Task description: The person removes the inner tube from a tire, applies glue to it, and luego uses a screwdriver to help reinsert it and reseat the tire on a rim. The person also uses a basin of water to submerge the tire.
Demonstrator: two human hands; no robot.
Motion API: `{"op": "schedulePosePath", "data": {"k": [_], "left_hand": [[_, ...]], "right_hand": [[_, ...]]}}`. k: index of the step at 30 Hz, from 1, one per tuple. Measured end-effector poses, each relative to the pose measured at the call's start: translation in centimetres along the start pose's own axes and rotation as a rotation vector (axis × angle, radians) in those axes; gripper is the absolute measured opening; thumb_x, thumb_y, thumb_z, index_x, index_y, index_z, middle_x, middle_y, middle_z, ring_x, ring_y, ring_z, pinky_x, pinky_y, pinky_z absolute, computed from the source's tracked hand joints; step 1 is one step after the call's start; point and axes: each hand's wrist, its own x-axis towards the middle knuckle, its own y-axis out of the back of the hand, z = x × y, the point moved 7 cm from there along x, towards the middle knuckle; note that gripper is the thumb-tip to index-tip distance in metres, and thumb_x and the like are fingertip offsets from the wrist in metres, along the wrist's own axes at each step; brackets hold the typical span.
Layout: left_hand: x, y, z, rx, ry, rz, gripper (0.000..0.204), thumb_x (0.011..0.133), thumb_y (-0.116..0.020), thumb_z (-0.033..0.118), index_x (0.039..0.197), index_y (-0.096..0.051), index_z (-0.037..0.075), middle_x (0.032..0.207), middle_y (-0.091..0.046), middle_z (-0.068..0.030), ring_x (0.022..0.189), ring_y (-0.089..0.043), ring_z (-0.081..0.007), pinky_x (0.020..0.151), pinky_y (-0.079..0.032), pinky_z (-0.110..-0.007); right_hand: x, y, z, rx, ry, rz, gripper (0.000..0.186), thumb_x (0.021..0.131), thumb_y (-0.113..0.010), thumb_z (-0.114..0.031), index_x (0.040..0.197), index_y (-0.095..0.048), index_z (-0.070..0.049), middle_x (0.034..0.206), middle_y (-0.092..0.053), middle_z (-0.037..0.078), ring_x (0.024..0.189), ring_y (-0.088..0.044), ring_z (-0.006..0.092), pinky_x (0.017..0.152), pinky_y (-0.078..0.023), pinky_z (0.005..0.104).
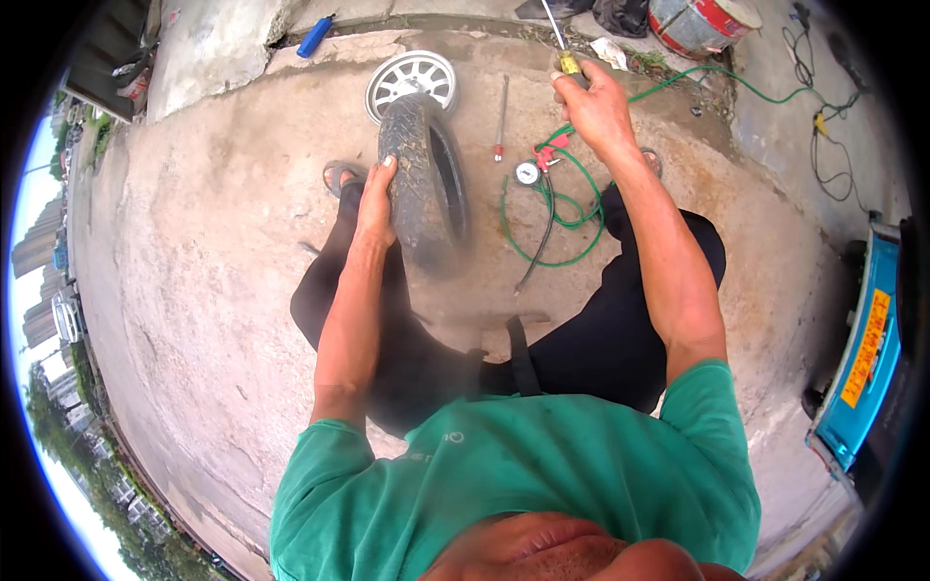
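My left hand (376, 201) grips the left side of a black motorcycle tire (415, 184), its thumb laid along the tread. The tire stands on edge between my legs, its open inner side turned to the right. A silver spoked wheel rim (442, 79) lies just beyond it, partly hidden by the tire's far end. Farther right, my right hand (599, 108) is raised and closed round a screwdriver (569, 64). Its yellow handle pokes out of the fist and the metal shaft points away from me.
Right of the tire lies a green air hose (587, 254) with a round pressure gauge (526, 173) and red inflator (550, 151). A metal rod (501, 118) rests nearby. Farther off are a blue object (316, 36) and a red-and-grey drum (693, 29); a blue vehicle panel (852, 387) stands right.
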Motion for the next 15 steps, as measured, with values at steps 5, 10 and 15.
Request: {"op": "schedulePosePath", "data": {"k": [5,10,15], "left_hand": [[0.9,1.4,-5.9,-0.222,0.202,-0.221,0.061,0.099,-0.058,0.049,0.141,-0.056,0.006,0.137,-0.062,-0.0139,0.121,-0.06,-0.0282,0.105,-0.048,-0.043],[2.0,3.7,-8.9,-0.26,0.209,-0.173,0.065,0.098,-0.06,0.054,0.141,-0.055,0.005,0.136,-0.062,-0.0145,0.125,-0.058,-0.0319,0.11,-0.044,-0.047],[1.5,3.5,-10.0,-0.408,0.213,-0.213,0.074,0.097,-0.053,0.065,0.145,-0.053,0.008,0.141,-0.06,-0.0144,0.128,-0.056,-0.0331,0.112,-0.042,-0.048]], "right_hand": [[0.6,-1.3,0.0,0.025,0.018,-0.025,0.054,0.087,-0.068,-0.036,0.124,-0.065,0.004,0.087,-0.073,0.012,0.074,-0.066,0.0199,0.073,-0.052,0.0361],[-0.6,-1.5,-1.8,0.087,-0.04,-0.103,0.047,0.09,-0.07,-0.031,0.122,-0.066,0.002,0.086,-0.071,0.008,0.068,-0.062,0.0139,0.065,-0.051,0.0315],[-1.6,-1.4,-1.4,0.087,-0.042,-0.104,0.047,0.09,-0.07,-0.031,0.122,-0.065,0.002,0.085,-0.07,0.007,0.065,-0.06,0.0128,0.062,-0.05,0.0309]]}}
